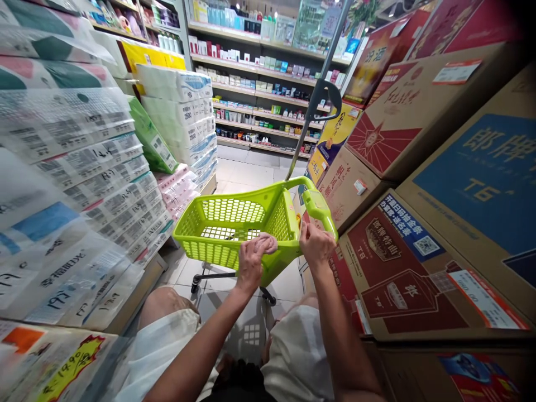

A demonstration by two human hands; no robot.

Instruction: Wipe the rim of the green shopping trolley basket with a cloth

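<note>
Item 1: L hand (250, 265). Fingers curled in, closed around a crumpled pink cloth (267, 243); part of cloth bulges out past fingertips, twd R hand. Cloth sits at near rim of cart, approx. mid-length.

Item 2: R hand (317, 243). Fingers bent well in, bunched together, back of hand twd viewer. Touches near rim of cart at the handle end; cannot tell if fingertips pinch anything, as they're partly hidden.

Item 3: shopping cart (221, 252), 1 pc., lime-green plastic, perforated walls. Stands upright in front of person's knees, long side across view. Handle (316, 207), same green, at R end, just beyond R hand. Dark castors (268, 296) visible below, on pale floor tiles (237, 167).

Item 4: metal pole (298, 151), slanting up behind cart's R end, w/ dark grey looped grip (324, 100) partway up.

Surroundings: L side, stacked wrapped paper packs (180, 114), some w/ handwritten nos.; R side, stacked cartons (385, 123) in brown, red & blue, w/ price cards (486, 300). Far end, shelving (226, 32) w/ rows of small boxes, bottles etc. Bottom: person's pale shorts (167, 340), knees apart, forearms between.
</note>
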